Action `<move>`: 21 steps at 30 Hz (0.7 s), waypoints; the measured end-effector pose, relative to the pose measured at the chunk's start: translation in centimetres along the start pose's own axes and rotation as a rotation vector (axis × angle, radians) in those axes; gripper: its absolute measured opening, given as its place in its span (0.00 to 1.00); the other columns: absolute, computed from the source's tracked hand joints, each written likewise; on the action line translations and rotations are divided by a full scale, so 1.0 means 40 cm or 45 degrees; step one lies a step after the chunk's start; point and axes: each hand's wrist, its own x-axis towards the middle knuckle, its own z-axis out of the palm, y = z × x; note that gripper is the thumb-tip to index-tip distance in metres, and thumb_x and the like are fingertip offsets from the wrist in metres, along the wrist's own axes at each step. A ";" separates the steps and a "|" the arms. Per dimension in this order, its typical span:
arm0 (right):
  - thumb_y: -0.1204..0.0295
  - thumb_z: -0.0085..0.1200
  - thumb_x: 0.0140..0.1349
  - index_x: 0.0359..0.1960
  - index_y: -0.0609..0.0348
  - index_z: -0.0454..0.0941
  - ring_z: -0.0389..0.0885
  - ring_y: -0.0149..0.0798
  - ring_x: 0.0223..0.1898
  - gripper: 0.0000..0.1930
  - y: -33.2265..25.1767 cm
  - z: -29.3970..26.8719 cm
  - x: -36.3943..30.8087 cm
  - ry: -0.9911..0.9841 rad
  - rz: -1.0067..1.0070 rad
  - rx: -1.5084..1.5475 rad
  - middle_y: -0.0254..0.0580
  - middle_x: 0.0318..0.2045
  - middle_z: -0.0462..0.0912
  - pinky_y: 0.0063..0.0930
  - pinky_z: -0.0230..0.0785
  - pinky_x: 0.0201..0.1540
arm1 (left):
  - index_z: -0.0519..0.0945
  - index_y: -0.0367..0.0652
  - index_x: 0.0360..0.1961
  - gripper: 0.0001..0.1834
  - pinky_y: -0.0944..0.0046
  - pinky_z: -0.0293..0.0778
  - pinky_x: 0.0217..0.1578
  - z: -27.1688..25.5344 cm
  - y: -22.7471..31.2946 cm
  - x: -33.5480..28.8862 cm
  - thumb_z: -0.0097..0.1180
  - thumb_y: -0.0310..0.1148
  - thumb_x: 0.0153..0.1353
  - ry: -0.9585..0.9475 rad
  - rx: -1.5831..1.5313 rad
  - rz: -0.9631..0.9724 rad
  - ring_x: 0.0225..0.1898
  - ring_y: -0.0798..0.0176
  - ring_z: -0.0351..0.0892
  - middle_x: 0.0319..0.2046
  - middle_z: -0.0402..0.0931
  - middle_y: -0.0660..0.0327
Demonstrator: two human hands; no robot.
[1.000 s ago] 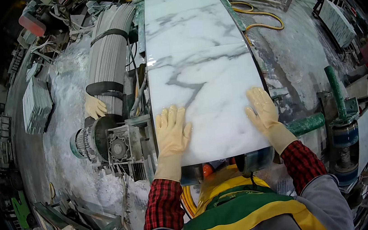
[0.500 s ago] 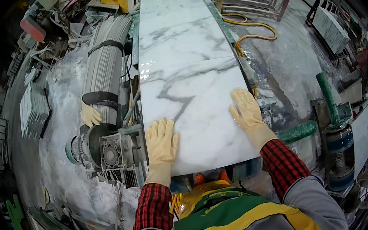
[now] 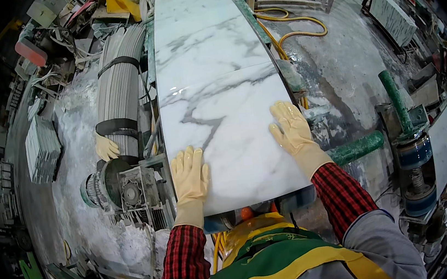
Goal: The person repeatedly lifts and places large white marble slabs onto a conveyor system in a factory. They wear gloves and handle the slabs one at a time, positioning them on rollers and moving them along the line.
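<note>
A white marble slab (image 3: 247,153) with grey veins lies in front of me, its near edge close to my yellow and green apron (image 3: 273,260). My left hand (image 3: 189,177), in a cream rubber glove, rests flat along the slab's left edge with fingers stretched forward. On the right edge, a little farther off, my right hand (image 3: 293,130) lies flat in a matching glove, fingers slightly spread. Neither hand grips anything. Beyond a thin seam, a second marble slab (image 3: 199,48) continues the run away from me. The slabs' undersides are hidden.
Left of the slabs stand a motor with a gearbox (image 3: 130,193) and a strapped bundle of grey strips (image 3: 118,85); a loose cream glove (image 3: 106,147) hangs there. On the right are a green pipe (image 3: 357,149), a yellow hose (image 3: 305,32) and a roller (image 3: 414,153).
The whole scene has shifted slightly left in view. My hands stay flat on the slab's two edges, in nearly the same places.
</note>
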 end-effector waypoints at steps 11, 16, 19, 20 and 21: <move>0.61 0.67 0.72 0.75 0.56 0.80 0.74 0.65 0.76 0.31 0.004 0.005 -0.023 0.017 -0.019 0.015 0.58 0.75 0.80 0.56 0.63 0.82 | 0.76 0.47 0.76 0.32 0.35 0.59 0.80 0.003 -0.003 -0.022 0.64 0.39 0.73 0.001 -0.057 -0.026 0.76 0.32 0.70 0.76 0.73 0.45; 0.60 0.67 0.71 0.75 0.56 0.79 0.77 0.64 0.74 0.32 0.003 0.001 -0.031 0.020 -0.022 -0.016 0.58 0.74 0.81 0.59 0.64 0.81 | 0.76 0.47 0.76 0.32 0.35 0.59 0.80 -0.009 0.007 -0.022 0.64 0.40 0.74 -0.034 -0.061 -0.038 0.76 0.32 0.70 0.77 0.73 0.45; 0.61 0.68 0.71 0.75 0.56 0.79 0.77 0.64 0.74 0.32 -0.003 -0.003 -0.033 0.033 -0.035 -0.029 0.58 0.73 0.81 0.59 0.64 0.81 | 0.76 0.46 0.76 0.32 0.35 0.60 0.79 -0.002 0.001 -0.032 0.64 0.41 0.74 -0.002 -0.036 -0.028 0.76 0.32 0.71 0.76 0.75 0.44; 0.61 0.68 0.71 0.75 0.56 0.79 0.77 0.64 0.74 0.32 -0.003 -0.005 -0.033 0.041 -0.044 -0.021 0.59 0.73 0.81 0.59 0.64 0.81 | 0.76 0.46 0.76 0.31 0.35 0.59 0.80 -0.002 0.001 -0.033 0.63 0.40 0.74 -0.016 -0.051 -0.031 0.77 0.31 0.70 0.76 0.74 0.44; 0.62 0.68 0.71 0.75 0.56 0.79 0.77 0.64 0.74 0.32 -0.003 -0.007 -0.034 0.048 -0.052 -0.013 0.59 0.73 0.81 0.59 0.65 0.81 | 0.75 0.46 0.77 0.31 0.34 0.58 0.81 -0.002 0.001 -0.034 0.62 0.40 0.75 -0.030 -0.066 -0.033 0.77 0.31 0.69 0.77 0.73 0.43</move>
